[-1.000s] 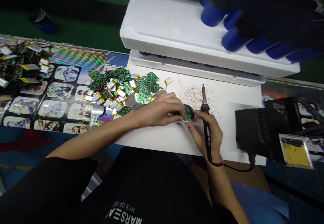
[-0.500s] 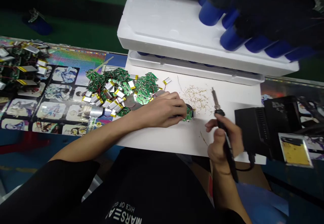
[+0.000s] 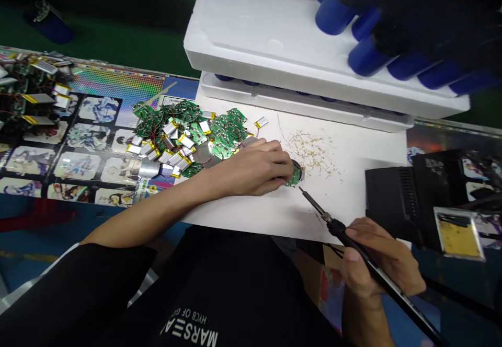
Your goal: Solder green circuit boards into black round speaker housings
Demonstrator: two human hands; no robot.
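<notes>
My left hand (image 3: 257, 168) rests on the white sheet (image 3: 341, 190), fingers closed over a small round green circuit board (image 3: 295, 173) that shows at the fingertips. My right hand (image 3: 378, 263), near the sheet's front edge, grips a black soldering iron (image 3: 345, 232) like a pen. The iron's metal tip points up-left and ends just below the small board, a short gap away.
A heap of green circuit boards with silver batteries (image 3: 184, 138) lies left of my left hand. Solder crumbs (image 3: 314, 151) are scattered behind the board. White foam trays (image 3: 282, 49) holding blue cylinders (image 3: 368, 54) stand at the back. A black soldering station (image 3: 415, 195) sits at the right.
My right hand has pulled back towards me and turned the soldering iron from upright to a pen grip, tip now aimed at the small board. The left hand stays on the board.
</notes>
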